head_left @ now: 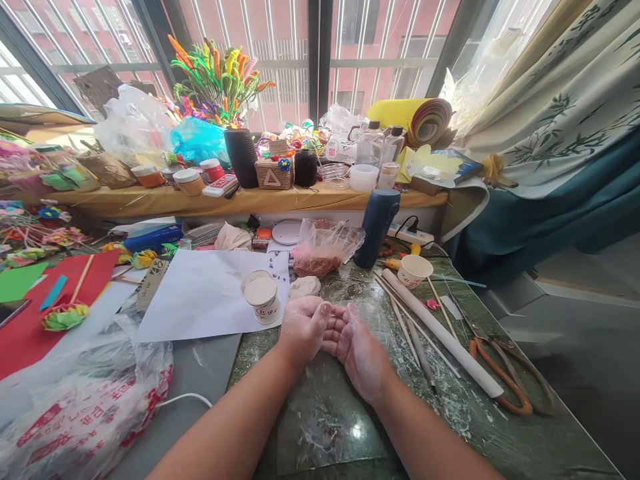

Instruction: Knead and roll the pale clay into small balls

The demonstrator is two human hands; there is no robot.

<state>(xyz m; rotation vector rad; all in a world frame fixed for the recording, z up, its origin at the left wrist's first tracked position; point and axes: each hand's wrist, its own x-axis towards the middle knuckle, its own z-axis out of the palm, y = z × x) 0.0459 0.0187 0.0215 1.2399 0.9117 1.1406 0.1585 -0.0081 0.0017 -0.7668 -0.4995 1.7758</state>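
My left hand (304, 328) and my right hand (364, 353) meet above the table in front of me, palms turned up and fingers loosely curved against each other. White residue coats the skin of both. Nothing shows in the palms. Just beyond my left hand lies a white, clay-like lump (305, 287). A paper cup (263, 300) stands to the left of it on a white sheet of paper (200, 293). Under my hands is a clear plastic sheet (330, 427) with white smears.
To the right lie a long white rod (443, 333), thin sticks, large scissors (500, 373) and another paper cup (415, 270). A dark blue bottle (377, 227) and a bag of reddish-brown material (320, 260) stand behind. A crumpled plastic bag (95, 407) lies at left.
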